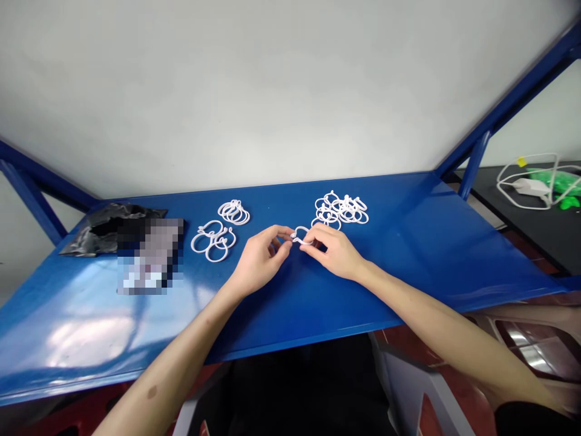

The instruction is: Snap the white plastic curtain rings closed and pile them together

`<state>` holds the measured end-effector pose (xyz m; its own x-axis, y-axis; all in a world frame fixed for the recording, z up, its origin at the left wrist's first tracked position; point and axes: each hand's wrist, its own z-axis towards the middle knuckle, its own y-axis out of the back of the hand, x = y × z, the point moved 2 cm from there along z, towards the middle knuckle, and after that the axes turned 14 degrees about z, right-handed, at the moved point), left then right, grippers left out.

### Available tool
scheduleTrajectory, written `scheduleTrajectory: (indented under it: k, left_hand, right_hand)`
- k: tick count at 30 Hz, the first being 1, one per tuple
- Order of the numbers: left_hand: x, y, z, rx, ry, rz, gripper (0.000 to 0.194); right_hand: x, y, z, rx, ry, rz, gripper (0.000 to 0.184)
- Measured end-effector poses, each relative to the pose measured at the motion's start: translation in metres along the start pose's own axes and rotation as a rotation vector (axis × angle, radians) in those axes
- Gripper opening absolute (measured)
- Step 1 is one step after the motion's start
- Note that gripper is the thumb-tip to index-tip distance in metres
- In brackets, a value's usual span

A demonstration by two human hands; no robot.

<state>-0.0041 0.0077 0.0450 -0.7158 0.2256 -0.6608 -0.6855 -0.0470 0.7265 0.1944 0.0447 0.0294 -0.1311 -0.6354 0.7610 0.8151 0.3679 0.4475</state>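
A white plastic shower curtain ring (303, 229) is held between my two hands, slightly above the table. At its left end, where the small knobs sit, my left hand (261, 259) is closed in a pinch with thumb and forefinger. My right hand (334, 249) grips the opposite side of the same ring, its fingers covering part of the loop. Just beyond my right hand lies a loose pile of similar white rings (347, 209). To the left of my left hand are a stacked cluster of rings (234, 213) and, nearer me, a looser group of rings (216, 244).
The blue table (290, 321) has a raised blue frame at both sides and a pale wall behind it. A black plastic bag (97, 227) and a pixelated object (154, 254) lie at left. Beyond the right side, a dark surface holds a white wire rack (529, 192) and green material (565, 188).
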Motion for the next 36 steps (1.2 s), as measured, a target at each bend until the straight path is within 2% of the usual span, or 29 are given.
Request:
scheduleTrajectory:
  k: [5,11,13,17,20,23,28,32,36]
  left_hand:
    - [-0.001,-0.001,0.0,-0.092,-0.085,0.095,0.015]
    - [-0.001,-0.001,-0.002,-0.125,-0.196,0.113,0.011]
    - [-0.002,-0.001,-0.002,-0.12,-0.237,0.111,0.012]
    - [-0.002,-0.001,-0.002,-0.118,-0.266,0.113,0.017]
    - [0.0,-0.002,-0.002,-0.113,-0.229,0.103,0.018]
    - [0.001,-0.002,-0.002,-0.099,-0.113,0.063,0.018]
    - [0.0,-0.002,-0.002,0.029,0.051,-0.025,0.031]
    - [-0.001,-0.003,-0.001,0.123,0.103,-0.195,0.038]
    - [0.0,-0.006,0.0,0.12,0.132,-0.27,0.038]
  right_hand:
    - [0.003,-0.003,-0.002,0.038,0.006,0.028,0.016]
    - [0.004,0.004,0.0,-0.136,-0.06,0.053,0.03]
    - [0.003,0.004,0.001,-0.109,-0.087,0.088,0.03]
    - [0.003,0.001,0.0,0.027,-0.153,0.142,0.02]
    - [0.005,0.0,0.0,0.002,-0.153,0.144,0.015]
    - [0.006,0.001,-0.001,-0.062,-0.125,0.128,0.014]
    - [0.009,0.002,-0.002,-0.136,-0.08,0.043,0.014]
    - [0.012,0.001,-0.002,-0.182,-0.023,-0.031,0.013]
    - [0.016,0.0,-0.003,-0.19,0.069,-0.126,0.014]
